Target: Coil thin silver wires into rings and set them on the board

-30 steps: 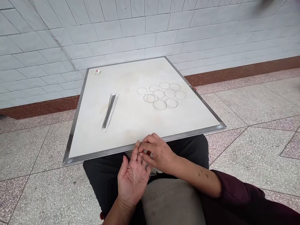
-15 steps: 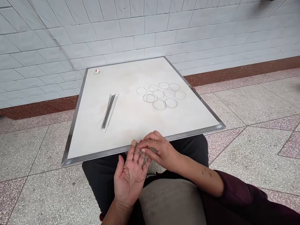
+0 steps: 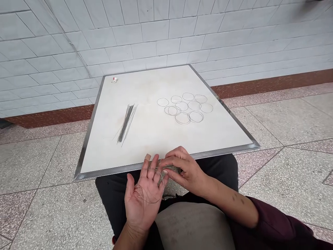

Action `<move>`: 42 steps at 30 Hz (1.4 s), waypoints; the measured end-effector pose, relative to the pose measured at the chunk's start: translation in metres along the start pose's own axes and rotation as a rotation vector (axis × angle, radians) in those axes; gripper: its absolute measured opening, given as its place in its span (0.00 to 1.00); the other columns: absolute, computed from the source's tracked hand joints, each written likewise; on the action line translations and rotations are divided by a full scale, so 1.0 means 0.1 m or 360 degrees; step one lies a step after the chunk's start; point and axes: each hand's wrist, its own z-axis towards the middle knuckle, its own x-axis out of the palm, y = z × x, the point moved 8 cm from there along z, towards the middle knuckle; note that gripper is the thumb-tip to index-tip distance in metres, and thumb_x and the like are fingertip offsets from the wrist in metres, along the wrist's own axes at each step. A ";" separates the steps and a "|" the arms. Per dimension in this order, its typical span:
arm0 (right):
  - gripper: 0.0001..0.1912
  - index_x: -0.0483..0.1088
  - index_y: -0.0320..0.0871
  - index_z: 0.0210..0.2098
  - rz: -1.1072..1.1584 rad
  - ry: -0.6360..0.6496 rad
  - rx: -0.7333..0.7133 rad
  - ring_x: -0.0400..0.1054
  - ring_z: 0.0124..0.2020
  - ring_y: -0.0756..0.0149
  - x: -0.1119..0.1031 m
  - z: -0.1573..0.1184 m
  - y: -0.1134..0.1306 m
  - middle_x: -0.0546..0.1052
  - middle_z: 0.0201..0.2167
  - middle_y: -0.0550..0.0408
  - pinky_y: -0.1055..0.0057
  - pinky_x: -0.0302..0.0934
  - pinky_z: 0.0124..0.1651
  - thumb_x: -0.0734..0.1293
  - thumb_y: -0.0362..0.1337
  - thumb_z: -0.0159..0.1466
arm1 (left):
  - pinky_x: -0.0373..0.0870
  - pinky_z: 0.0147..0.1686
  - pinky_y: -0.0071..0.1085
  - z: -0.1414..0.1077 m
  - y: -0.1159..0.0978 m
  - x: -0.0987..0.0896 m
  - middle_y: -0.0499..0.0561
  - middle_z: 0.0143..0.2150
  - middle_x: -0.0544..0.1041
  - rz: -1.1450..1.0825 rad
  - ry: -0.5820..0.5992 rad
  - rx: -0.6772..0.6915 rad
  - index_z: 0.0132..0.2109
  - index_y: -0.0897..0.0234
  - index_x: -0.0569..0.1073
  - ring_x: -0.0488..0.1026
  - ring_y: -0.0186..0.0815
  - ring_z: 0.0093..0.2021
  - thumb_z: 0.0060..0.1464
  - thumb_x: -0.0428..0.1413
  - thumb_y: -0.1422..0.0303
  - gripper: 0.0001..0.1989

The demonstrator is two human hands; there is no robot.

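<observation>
My left hand [image 3: 144, 198] is palm up over my lap with its fingers stretched and apart. Across its palm and fingers lies a thin wire ring [image 3: 150, 202]. The thumb and fingers of my right hand [image 3: 186, 170] pinch at the ring's far right side, by my left fingertips. Whether the wire's ends meet there is hidden by the fingers. A tan wrap covers the tip of one left finger. On the table, a bundle of thin straight wires [image 3: 126, 123] lies to the left, and several wire rings [image 3: 182, 111] lie partly overlapping to the right.
The white table [image 3: 145, 135] has a metal edge [image 3: 104, 172] just beyond my hands. A small white and red object [image 3: 114, 80] sits in its far left corner. A tiled wall [image 3: 156, 31] stands behind the table, above a speckled floor [image 3: 65, 205].
The view has shifted slightly, so the table appears farther right. My right hand has slid a little to the right along the ring, and my left fingers show more spread.
</observation>
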 end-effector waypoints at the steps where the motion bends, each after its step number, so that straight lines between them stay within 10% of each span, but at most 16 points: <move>1: 0.09 0.73 0.46 0.46 0.0012 0.0005 -0.0001 0.67 0.43 0.60 0.00 0.00 0.01 0.75 0.39 0.50 0.60 0.66 0.45 0.67 0.32 0.66 | 0.56 0.64 0.44 0.00 -0.03 0.00 0.50 0.71 0.60 0.0007 -0.0014 0.0019 0.66 0.52 0.66 0.48 0.45 0.72 0.61 0.41 0.43 0.33; 27: 0.05 0.72 0.42 0.43 -0.0221 0.0103 -0.0184 0.64 0.35 0.64 0.23 0.09 0.09 0.76 0.36 0.51 0.63 0.64 0.40 0.65 0.31 0.68 | 0.42 0.69 0.44 -0.08 0.06 0.07 0.53 0.69 0.64 0.0044 0.0104 0.0008 0.69 0.56 0.61 0.47 0.43 0.72 0.64 0.40 0.48 0.32; 42: 0.02 0.74 0.41 0.38 -0.0191 0.0167 -0.0134 0.62 0.34 0.63 0.21 0.11 0.11 0.73 0.33 0.51 0.66 0.64 0.36 0.68 0.30 0.66 | 0.52 0.65 0.45 -0.07 0.11 -0.01 0.53 0.65 0.68 0.0122 0.0052 -0.0033 0.66 0.54 0.65 0.53 0.44 0.70 0.66 0.41 0.52 0.27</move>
